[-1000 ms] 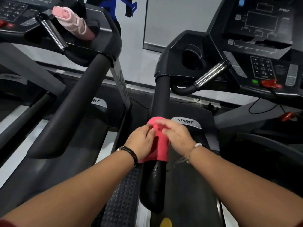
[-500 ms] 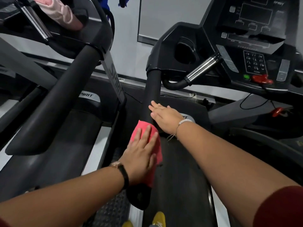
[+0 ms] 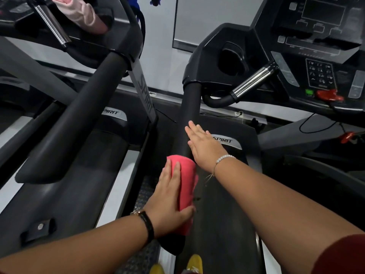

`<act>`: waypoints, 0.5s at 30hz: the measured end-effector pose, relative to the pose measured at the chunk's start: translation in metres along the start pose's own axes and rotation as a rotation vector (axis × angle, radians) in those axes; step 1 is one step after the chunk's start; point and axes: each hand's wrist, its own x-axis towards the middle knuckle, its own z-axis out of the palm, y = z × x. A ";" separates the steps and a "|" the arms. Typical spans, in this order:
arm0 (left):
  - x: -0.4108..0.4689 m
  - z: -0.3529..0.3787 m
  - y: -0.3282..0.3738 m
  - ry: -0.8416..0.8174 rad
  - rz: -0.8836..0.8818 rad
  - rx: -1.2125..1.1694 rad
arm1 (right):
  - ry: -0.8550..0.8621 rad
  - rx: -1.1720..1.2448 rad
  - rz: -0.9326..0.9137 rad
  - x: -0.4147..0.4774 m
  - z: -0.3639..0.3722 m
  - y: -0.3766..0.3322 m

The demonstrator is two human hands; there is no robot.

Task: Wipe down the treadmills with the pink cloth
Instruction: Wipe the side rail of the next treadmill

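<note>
Status: pink cloth [image 3: 184, 186] is draped over the near end of the right treadmill's left handrail [image 3: 188, 115], wrapped round the top of the bar. My left hand [image 3: 169, 202] is pressed flat on it, fingers spread along the cloth, thumb hooked round the bar's inner side, so clamped cloth-to-rail rather than a fist grip

Change vs a second ago: both hands were bunched on the cloth, arranging it. Since then my right hand [image 3: 205, 145] has let go and moved up the rail; it now lies open, fingers together, flat against the bare bar just beyond the cloth's far edge. Holding nothing

Read: fold/setup is done, left hand owns the wipe. Right hand looks like bracing only. Most of the rail, up to the console [image 3: 316, 46] end, is uncovered by the cloth, so I'd judge this rail barely started

Next stroke likely runs up the bar towards the console; right hand sits in that path and has to clear

Left treadmill [image 3: 79, 125]: a pale pink item [image 3: 83, 14] sits on its console, can't tell what it is
</note>
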 end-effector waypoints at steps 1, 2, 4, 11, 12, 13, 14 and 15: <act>0.001 -0.002 -0.006 -0.023 0.018 -0.017 | 0.002 0.002 0.000 0.000 0.000 0.000; 0.002 -0.004 -0.010 -0.036 0.026 -0.037 | 0.003 0.006 -0.002 0.000 0.000 0.000; 0.004 -0.007 -0.010 -0.043 0.019 -0.065 | 0.001 0.011 -0.008 0.001 -0.001 0.000; -0.002 0.012 0.036 0.150 -0.274 0.161 | -0.011 0.014 -0.006 0.001 -0.002 0.000; -0.005 0.013 0.037 0.134 -0.260 0.181 | -0.015 0.010 -0.007 0.002 -0.003 0.000; -0.006 0.013 0.035 0.106 -0.248 0.172 | -0.021 0.009 -0.006 0.002 -0.003 0.001; -0.007 0.012 0.031 0.082 -0.236 0.146 | -0.026 0.009 -0.005 0.002 -0.004 0.000; -0.007 0.010 0.026 0.067 -0.223 0.112 | -0.030 0.010 -0.005 0.002 -0.004 0.001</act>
